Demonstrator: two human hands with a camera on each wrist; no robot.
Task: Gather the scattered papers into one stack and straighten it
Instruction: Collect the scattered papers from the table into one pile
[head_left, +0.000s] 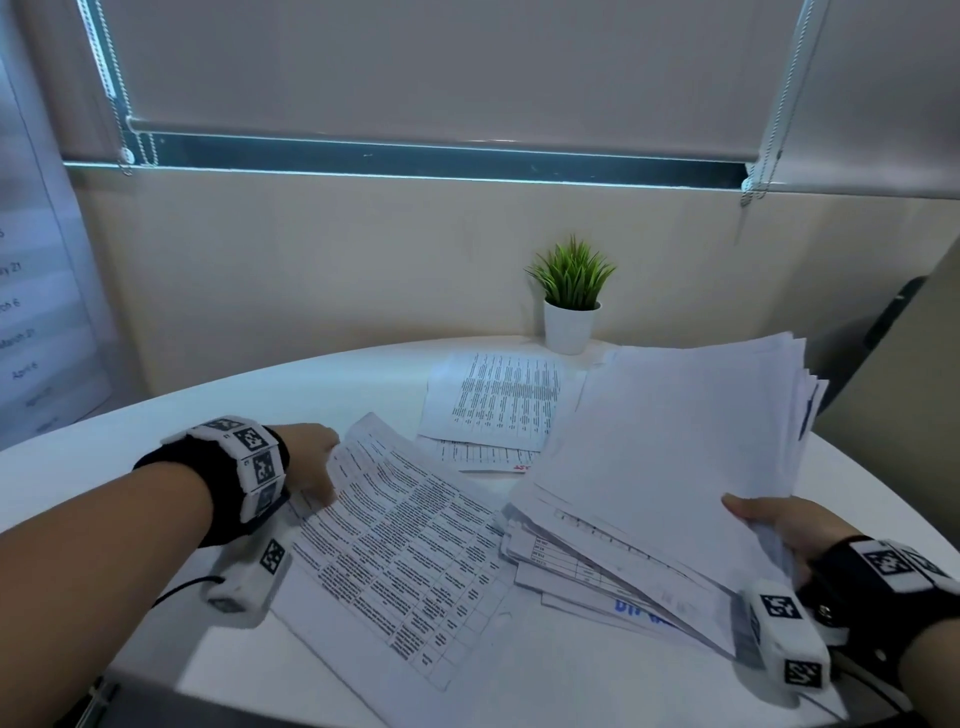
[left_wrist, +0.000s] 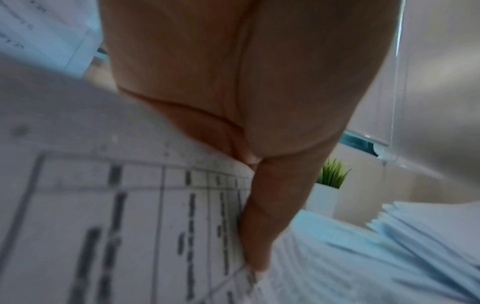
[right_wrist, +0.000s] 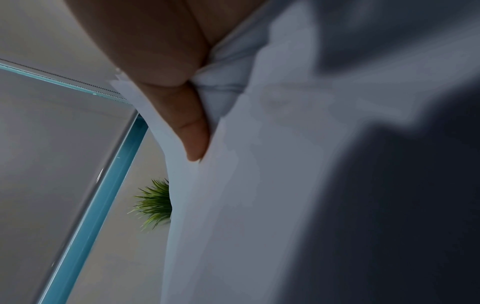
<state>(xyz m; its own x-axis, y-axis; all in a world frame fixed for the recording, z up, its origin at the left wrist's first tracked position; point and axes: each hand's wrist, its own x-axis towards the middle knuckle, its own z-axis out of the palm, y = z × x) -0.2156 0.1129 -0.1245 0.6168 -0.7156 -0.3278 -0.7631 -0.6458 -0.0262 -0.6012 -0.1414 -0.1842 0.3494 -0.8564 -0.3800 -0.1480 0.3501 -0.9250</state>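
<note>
While my right hand (head_left: 779, 525) pinches the fanned paper stack (head_left: 675, 447) above the white round table (head_left: 218, 405), my left hand (head_left: 311, 457) grips a printed sheet (head_left: 395, 540) (edge lifted); potted plant (head_left: 570, 296), beige wall and lowered blind (head_left: 415, 67) behind.

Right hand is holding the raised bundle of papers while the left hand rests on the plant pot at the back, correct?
Not quite. The right hand does hold the raised bundle of papers, but the left hand is on the printed table sheet, not the plant pot, which stands untouched at the back. The head view shows it.
</note>
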